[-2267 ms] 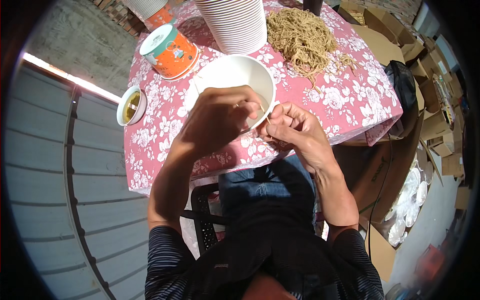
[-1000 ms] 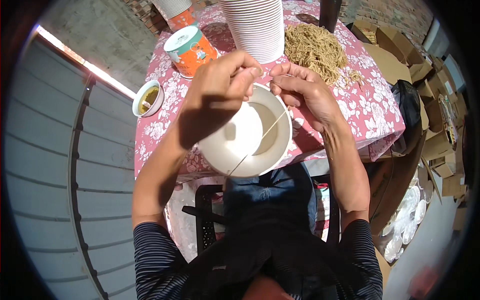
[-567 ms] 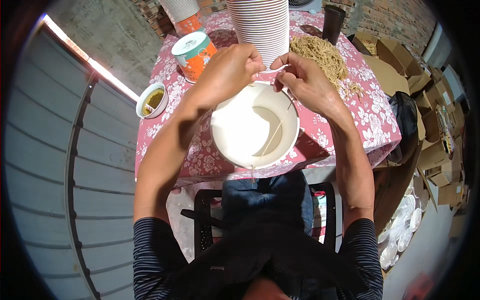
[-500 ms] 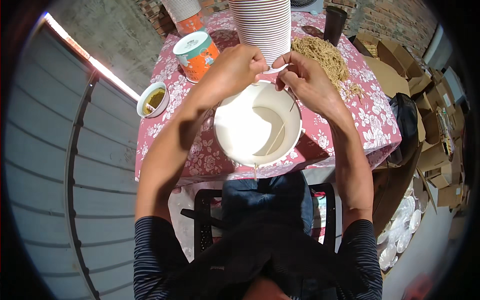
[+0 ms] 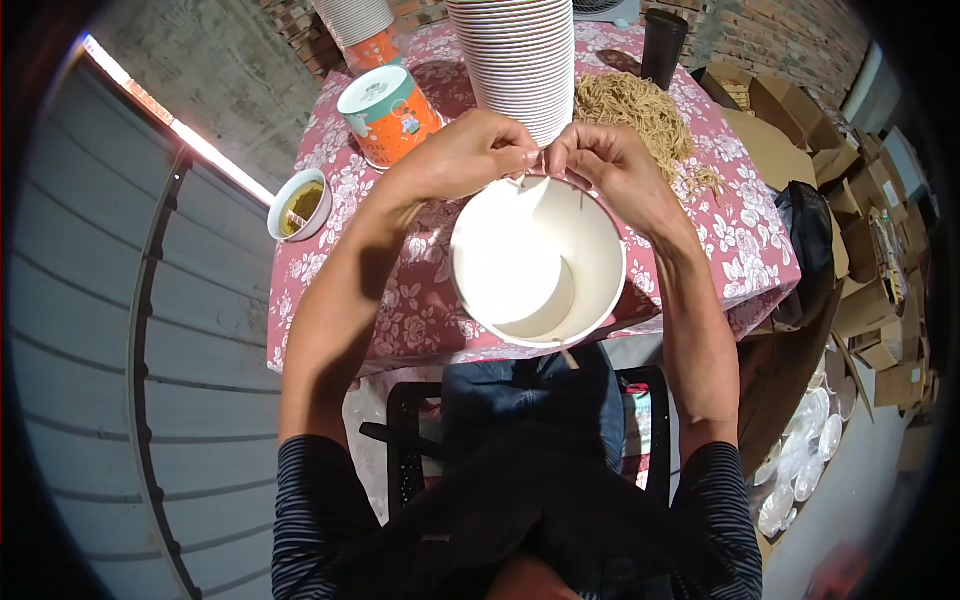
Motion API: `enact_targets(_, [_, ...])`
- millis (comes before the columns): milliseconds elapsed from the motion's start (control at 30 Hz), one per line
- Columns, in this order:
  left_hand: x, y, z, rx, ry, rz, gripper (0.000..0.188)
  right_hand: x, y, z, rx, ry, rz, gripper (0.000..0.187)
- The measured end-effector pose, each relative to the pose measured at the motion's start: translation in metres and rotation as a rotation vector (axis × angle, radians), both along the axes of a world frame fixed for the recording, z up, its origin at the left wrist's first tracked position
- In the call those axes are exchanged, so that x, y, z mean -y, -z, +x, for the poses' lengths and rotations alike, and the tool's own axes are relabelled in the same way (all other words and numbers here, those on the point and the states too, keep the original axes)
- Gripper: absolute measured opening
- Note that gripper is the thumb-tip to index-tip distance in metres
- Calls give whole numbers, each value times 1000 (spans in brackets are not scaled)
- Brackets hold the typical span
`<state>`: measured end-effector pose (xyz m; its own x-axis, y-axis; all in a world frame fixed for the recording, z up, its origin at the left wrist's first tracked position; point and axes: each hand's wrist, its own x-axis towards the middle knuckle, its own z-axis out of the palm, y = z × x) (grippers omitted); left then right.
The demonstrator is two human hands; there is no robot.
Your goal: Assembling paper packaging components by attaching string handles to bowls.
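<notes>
A white paper bucket (image 5: 590,270) stands with its mouth up at the table's near edge, with bright light on its inner wall. A short tan cord end (image 5: 570,358) sticks out at its near rim. At the far rim, my left hand (image 5: 480,152) and my right hand (image 5: 615,175) meet, thumbs and fingertips pinched close together on what looks like a thin tan cord. Their fingers hide most of it. Just beyond them rises a tall stack of white paper buckets (image 5: 520,75).
An orange and green printed bucket (image 5: 390,115) stands upside down at the left, near a bowl of yellowish liquid (image 5: 301,205). A heap of tan cords (image 5: 640,120) and a dark cup (image 5: 664,48) lie right on the flowered tablecloth (image 5: 740,235). Cardboard boxes (image 5: 890,270) fill the right side.
My hands have come together at the far rim. The bucket has shifted right and turned a little, its near cord end moving right. The cord that crossed its inside no longer shows there.
</notes>
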<state>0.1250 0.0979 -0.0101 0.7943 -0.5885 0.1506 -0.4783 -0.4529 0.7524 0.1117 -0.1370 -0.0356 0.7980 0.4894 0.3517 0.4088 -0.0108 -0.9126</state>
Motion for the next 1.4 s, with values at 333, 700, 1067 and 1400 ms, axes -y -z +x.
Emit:
enact_targets(333, [-26,5,8,-428,72,-258,23,-7,9,-26,388,390,-353,28])
enact_targets(700, [-22,1,-12,-357,127,-335,22,-15,-1,-19,575,319,-370,36])
enact_targets(1067, [-33,14,-24,-488,-58,-496,20,-33,-1,-25,441,301,-204,13])
enact_targets(1400, [-41,27,-31,-648,-118,-734,23,-39,-2,-39,426,284,-289,13])
